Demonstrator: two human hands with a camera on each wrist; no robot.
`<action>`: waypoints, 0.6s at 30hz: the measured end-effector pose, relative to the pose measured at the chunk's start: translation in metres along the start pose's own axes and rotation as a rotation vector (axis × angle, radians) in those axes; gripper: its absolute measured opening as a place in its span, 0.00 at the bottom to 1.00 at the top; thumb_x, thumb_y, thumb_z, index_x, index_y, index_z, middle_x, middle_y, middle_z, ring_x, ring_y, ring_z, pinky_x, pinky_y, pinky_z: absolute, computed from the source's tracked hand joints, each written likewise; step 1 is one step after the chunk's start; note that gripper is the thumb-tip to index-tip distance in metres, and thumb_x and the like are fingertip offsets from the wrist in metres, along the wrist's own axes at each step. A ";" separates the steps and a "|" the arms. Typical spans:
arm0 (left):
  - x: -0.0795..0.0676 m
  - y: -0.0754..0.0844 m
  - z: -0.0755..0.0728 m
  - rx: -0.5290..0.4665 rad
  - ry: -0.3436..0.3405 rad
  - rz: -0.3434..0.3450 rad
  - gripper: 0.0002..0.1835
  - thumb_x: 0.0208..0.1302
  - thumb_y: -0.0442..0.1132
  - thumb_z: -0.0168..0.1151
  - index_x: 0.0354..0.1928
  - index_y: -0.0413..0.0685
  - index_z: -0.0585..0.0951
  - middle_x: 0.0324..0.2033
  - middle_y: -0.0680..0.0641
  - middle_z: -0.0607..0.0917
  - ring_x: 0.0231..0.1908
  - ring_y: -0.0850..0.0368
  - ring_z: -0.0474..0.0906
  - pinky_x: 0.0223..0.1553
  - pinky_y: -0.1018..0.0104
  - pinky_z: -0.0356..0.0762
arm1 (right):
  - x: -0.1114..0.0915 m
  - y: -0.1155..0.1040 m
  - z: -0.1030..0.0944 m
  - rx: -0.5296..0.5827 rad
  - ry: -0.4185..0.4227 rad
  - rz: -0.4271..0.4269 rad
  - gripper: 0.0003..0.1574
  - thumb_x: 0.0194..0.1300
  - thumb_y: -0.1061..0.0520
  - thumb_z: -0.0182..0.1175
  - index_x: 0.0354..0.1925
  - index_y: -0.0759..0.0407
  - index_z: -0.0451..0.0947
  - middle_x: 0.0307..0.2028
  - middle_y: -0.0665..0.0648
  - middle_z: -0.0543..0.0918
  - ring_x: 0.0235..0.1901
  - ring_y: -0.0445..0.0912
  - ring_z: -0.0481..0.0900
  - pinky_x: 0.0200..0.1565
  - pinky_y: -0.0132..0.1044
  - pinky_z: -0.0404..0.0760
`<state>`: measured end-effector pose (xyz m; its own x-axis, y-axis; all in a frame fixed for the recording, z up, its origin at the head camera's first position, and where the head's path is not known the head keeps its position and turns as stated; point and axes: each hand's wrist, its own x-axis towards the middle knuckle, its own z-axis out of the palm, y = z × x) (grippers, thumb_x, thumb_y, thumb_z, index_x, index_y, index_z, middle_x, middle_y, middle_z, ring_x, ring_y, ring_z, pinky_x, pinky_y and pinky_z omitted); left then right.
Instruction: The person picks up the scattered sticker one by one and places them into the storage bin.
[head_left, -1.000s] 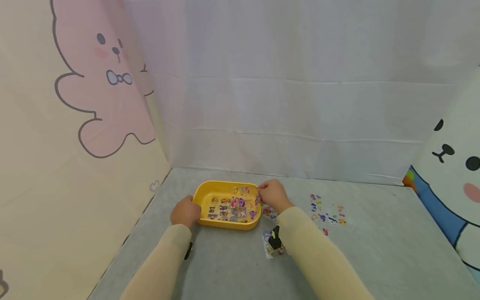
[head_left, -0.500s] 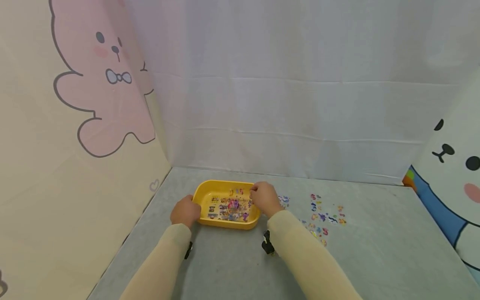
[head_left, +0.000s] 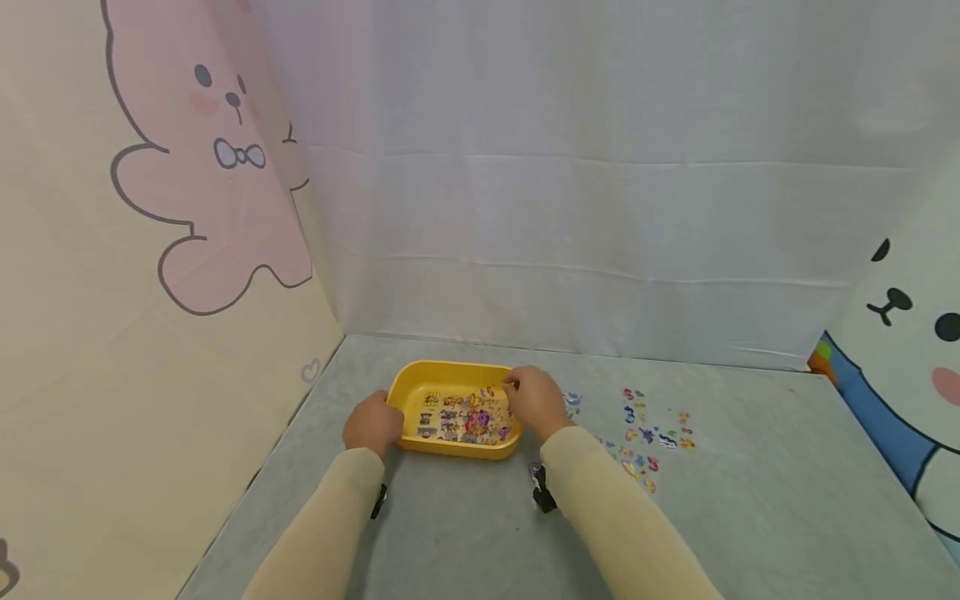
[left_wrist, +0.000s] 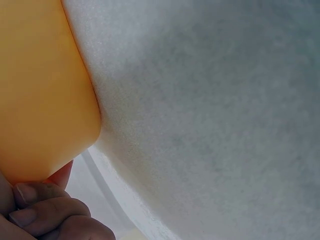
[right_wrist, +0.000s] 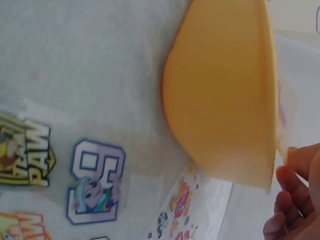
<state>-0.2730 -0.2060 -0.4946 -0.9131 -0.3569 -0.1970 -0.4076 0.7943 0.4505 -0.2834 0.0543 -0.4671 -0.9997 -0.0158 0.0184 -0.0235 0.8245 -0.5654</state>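
Note:
A shallow yellow tray (head_left: 453, 450) rests on the table, and my left hand (head_left: 373, 423) grips its left end by the rim. In the left wrist view, curled fingers (left_wrist: 52, 210) lie against the tray's corner. Over the tray's right end, my right hand (head_left: 536, 402) pinches the edge of a clear sticker sheet (head_left: 478, 423) printed with small colourful figures. Only a thin slip of that sheet (right_wrist: 283, 112) shows past the rim in the right wrist view. Other small stickers (head_left: 427, 419) lie in the tray beneath or beside it; where the sheets overlap is unclear.
Several clear sticker sheets (head_left: 647, 435) lie flat on the grey tabletop (head_left: 780, 467) right of the tray, some partly hidden by my right arm. One has a purple figure sticker (right_wrist: 95, 182). A white curtain (head_left: 570, 250) hangs behind.
My right hand has moved a little left and inward over the tray with the sticker sheet, which has shifted inside it. My left hand keeps its grip and stays in place.

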 end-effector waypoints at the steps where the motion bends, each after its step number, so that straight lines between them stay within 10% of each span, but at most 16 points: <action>1: 0.000 0.000 0.000 -0.001 0.001 0.002 0.25 0.59 0.38 0.53 0.60 0.41 0.71 0.42 0.41 0.80 0.34 0.47 0.73 0.35 0.54 0.72 | 0.000 0.001 0.000 -0.019 0.006 -0.001 0.14 0.65 0.52 0.58 0.47 0.54 0.81 0.43 0.53 0.80 0.44 0.47 0.76 0.50 0.45 0.74; 18: -0.006 0.002 -0.004 -0.007 -0.004 0.008 0.26 0.59 0.38 0.53 0.61 0.39 0.70 0.46 0.40 0.80 0.34 0.47 0.73 0.38 0.52 0.73 | 0.001 0.011 -0.001 -0.058 0.047 0.024 0.20 0.62 0.51 0.61 0.51 0.58 0.78 0.44 0.56 0.80 0.43 0.49 0.76 0.48 0.45 0.75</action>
<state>-0.2685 -0.2040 -0.4894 -0.9165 -0.3482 -0.1967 -0.3999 0.7938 0.4583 -0.2842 0.0641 -0.4723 -0.9986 0.0300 0.0445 0.0027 0.8556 -0.5177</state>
